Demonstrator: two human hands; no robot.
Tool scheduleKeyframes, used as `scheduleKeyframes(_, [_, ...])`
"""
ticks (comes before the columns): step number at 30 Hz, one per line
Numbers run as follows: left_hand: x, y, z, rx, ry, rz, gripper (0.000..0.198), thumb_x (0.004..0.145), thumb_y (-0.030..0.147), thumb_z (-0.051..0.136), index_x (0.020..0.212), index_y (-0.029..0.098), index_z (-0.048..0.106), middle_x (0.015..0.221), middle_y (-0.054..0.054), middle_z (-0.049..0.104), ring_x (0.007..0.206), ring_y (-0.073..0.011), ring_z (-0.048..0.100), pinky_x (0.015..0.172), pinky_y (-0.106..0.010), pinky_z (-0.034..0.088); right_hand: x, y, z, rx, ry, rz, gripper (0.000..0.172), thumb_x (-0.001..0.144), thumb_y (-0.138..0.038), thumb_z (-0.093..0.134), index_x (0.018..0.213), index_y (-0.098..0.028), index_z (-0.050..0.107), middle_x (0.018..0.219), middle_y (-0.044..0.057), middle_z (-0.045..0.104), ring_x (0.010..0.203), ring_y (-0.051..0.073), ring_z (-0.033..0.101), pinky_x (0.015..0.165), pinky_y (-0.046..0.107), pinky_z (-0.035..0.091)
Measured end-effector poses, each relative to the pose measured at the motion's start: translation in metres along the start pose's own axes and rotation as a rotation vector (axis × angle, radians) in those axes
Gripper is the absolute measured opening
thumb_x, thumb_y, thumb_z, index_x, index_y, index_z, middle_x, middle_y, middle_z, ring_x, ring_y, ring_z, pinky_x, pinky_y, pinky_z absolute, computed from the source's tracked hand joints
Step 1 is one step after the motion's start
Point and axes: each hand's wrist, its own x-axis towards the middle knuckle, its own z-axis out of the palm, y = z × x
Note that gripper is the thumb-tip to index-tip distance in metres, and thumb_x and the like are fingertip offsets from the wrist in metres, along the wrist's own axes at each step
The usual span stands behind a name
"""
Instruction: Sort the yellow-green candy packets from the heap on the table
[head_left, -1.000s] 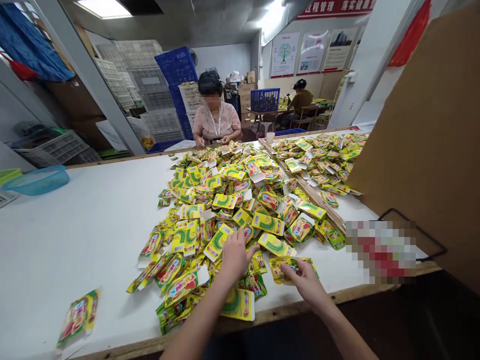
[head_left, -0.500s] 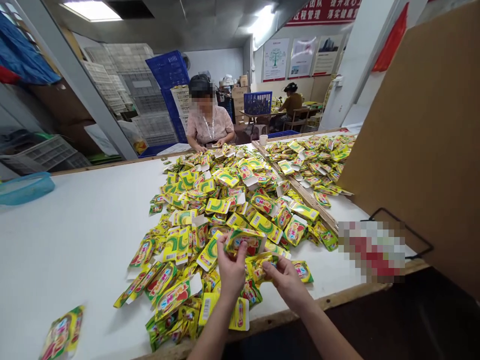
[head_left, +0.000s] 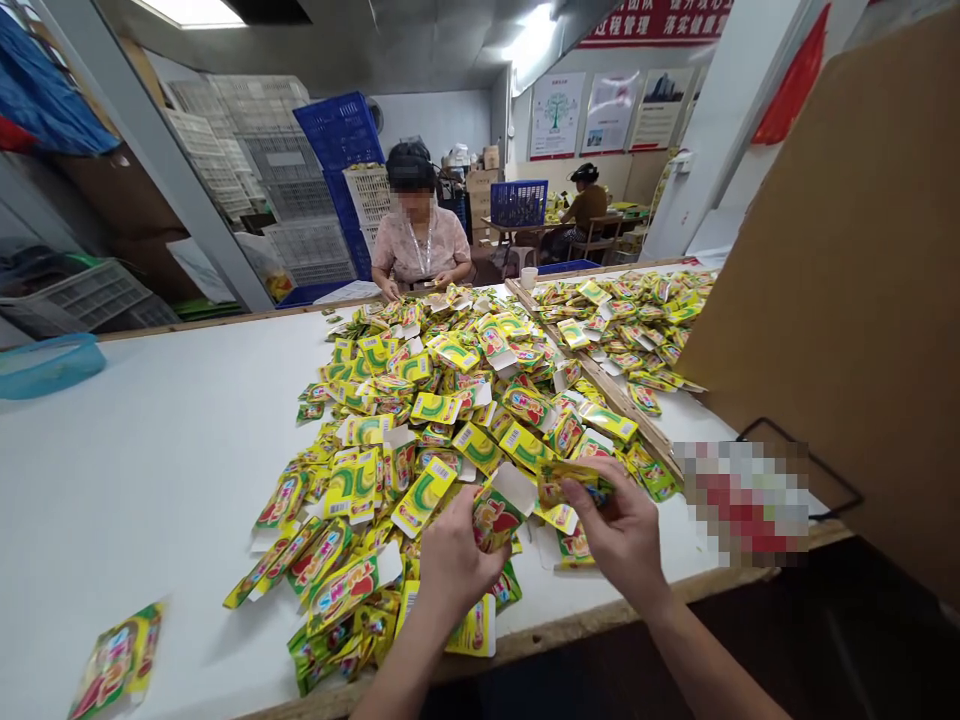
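My left hand (head_left: 459, 550) is closed around a small yellow-green candy box (head_left: 496, 512), whose white end flap stands open toward the right. In my right hand (head_left: 624, 525) a shiny yellow candy packet (head_left: 564, 482) is pinched between thumb and fingers, close beside the box's open end but apart from it. Both hands are over the near edge of a large pile of candy boxes and packets (head_left: 457, 410). Another box (head_left: 576, 548) lies on the table just under my right hand, partly covered by it.
A wooden strip (head_left: 611, 385) divides the white table (head_left: 187, 450). One packet (head_left: 120, 655) lies at front left, and a blue basket (head_left: 52, 365) at far left. A cardboard panel (head_left: 840, 250) rises at right. A co-worker (head_left: 421, 240) sits across the table.
My left hand has turned the box so its open flap faces right. My right hand has risen and moved right, lifting the candy packet up from near the table.
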Motion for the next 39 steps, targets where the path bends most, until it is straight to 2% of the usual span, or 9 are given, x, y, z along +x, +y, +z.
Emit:
scheduleKeyframes(3, [-0.006,0.006,-0.002,-0.073,0.048,0.002,0.038,0.064,0.032,0.060,0.099,0.024,0.050,0.084,-0.001,0.065,0.077,-0.0214,0.063,0.066,-0.029,0.047,-0.004,-0.010,0.010,-0.075,0.035,-0.207,0.013,0.082,-0.022,0.056,0.090,-0.023,0.066,0.084,0.006,0.063,0.081,0.018,0.062,0.075,0.030,0.052])
scheduleKeyframes(6, [-0.010,0.006,-0.002,-0.083,0.080,-0.013,0.036,0.065,0.032,0.059,0.099,0.025,0.050,0.085,-0.001,0.066,0.075,-0.0208,0.064,0.064,-0.029,0.047,-0.003,-0.014,0.011,-0.088,-0.181,-0.274,0.018,0.083,-0.019,0.052,0.092,-0.023,0.067,0.085,0.006,0.065,0.080,0.017,0.062,0.073,0.028,0.052])
scheduleKeyframes(10, [-0.015,-0.002,0.005,0.031,0.106,0.024,0.032,0.064,0.029,0.060,0.096,0.024,0.054,0.087,-0.004,0.066,0.079,-0.0235,0.063,0.065,-0.031,0.048,0.010,-0.014,0.004,-0.051,-0.578,-0.138,0.017,0.081,-0.020,0.054,0.090,-0.023,0.069,0.085,0.004,0.067,0.080,0.017,0.063,0.072,0.027,0.051])
scheduleKeyframes(13, [-0.017,-0.009,0.011,0.086,0.131,0.114,0.033,0.066,0.027,0.059,0.099,0.023,0.055,0.092,-0.007,0.066,0.083,-0.0244,0.062,0.068,-0.032,0.048,0.022,-0.011,0.004,-0.003,-0.709,0.033,0.014,0.075,-0.017,0.060,0.084,-0.022,0.070,0.081,0.002,0.069,0.077,0.017,0.063,0.072,0.027,0.049])
scheduleKeyframes(20, [-0.020,-0.008,0.013,0.006,0.227,0.083,0.039,0.066,0.028,0.059,0.104,0.020,0.052,0.093,-0.007,0.067,0.083,-0.0233,0.064,0.069,-0.031,0.050,0.021,0.001,0.017,0.312,-0.549,0.399,0.031,0.066,-0.036,0.068,0.091,-0.018,0.066,0.075,0.002,0.063,0.069,0.016,0.060,0.062,0.028,0.049])
scheduleKeyframes(26, [-0.017,0.005,0.002,-0.121,0.189,-0.010,0.035,0.067,0.035,0.061,0.098,0.022,0.051,0.084,-0.004,0.066,0.076,-0.0216,0.064,0.064,-0.029,0.049,0.004,0.005,0.028,0.034,-0.094,0.062,0.021,0.064,-0.039,0.074,0.074,-0.021,0.068,0.078,0.005,0.065,0.081,0.022,0.058,0.076,0.036,0.045])
scheduleKeyframes(28, [-0.017,0.010,-0.003,-0.224,0.110,-0.031,0.033,0.065,0.035,0.064,0.092,0.022,0.051,0.080,-0.001,0.065,0.070,-0.0186,0.063,0.062,-0.027,0.048,-0.001,0.006,0.030,-0.028,-0.052,-0.042,0.019,0.070,-0.043,0.069,0.071,-0.023,0.070,0.078,0.006,0.066,0.091,0.025,0.057,0.083,0.040,0.041])
scheduleKeyframes(35, [-0.026,0.009,-0.008,-0.193,0.022,-0.099,0.030,0.067,0.038,0.061,0.089,0.022,0.051,0.075,0.000,0.064,0.069,-0.0190,0.061,0.061,-0.028,0.044,-0.011,-0.003,0.017,-0.087,-0.586,-0.031,0.029,0.082,-0.048,0.054,0.094,-0.026,0.071,0.092,0.007,0.069,0.107,0.028,0.052,0.092,0.046,0.031])
scheduleKeyframes(39, [-0.035,0.003,0.000,-0.059,0.016,-0.050,0.030,0.068,0.031,0.057,0.096,0.022,0.053,0.085,-0.003,0.066,0.078,-0.0218,0.063,0.064,-0.028,0.044,-0.019,-0.006,0.021,-0.098,-0.747,-0.024,0.021,0.073,-0.042,0.066,0.070,-0.022,0.069,0.073,0.003,0.065,0.083,0.022,0.058,0.084,0.039,0.038])
